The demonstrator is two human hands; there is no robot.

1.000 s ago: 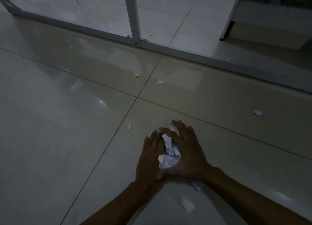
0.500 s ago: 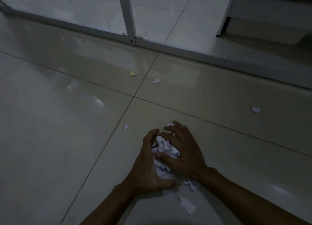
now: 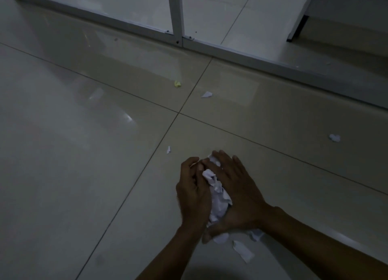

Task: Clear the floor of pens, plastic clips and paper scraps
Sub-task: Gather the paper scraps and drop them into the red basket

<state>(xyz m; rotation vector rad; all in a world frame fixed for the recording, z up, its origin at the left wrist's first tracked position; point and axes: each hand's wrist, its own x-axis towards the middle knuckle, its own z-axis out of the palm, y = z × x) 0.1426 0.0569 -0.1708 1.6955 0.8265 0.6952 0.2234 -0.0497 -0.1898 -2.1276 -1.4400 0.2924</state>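
Observation:
A bunch of crumpled white paper scraps (image 3: 218,195) is pressed between my two hands low over the tiled floor. My left hand (image 3: 194,191) cups it from the left with fingers curled. My right hand (image 3: 237,193) covers it from the right. Loose white scraps lie under and behind my wrists: one (image 3: 242,250) near my right forearm, another (image 3: 220,237) below my palms. Further off lie a small white scrap (image 3: 168,149), a white scrap (image 3: 206,94), a yellow scrap (image 3: 177,83) and a white scrap (image 3: 334,137) at the right.
A grey metal partition frame (image 3: 231,52) with glass panels runs across the far side, with an upright post (image 3: 177,13). A furniture leg (image 3: 296,30) stands behind it at the upper right. Glossy beige tiles spread to the left.
My hands have squeezed closer together, gathering the scraps into a tighter bunch. The left hand has turned onto its edge with fingers curled.

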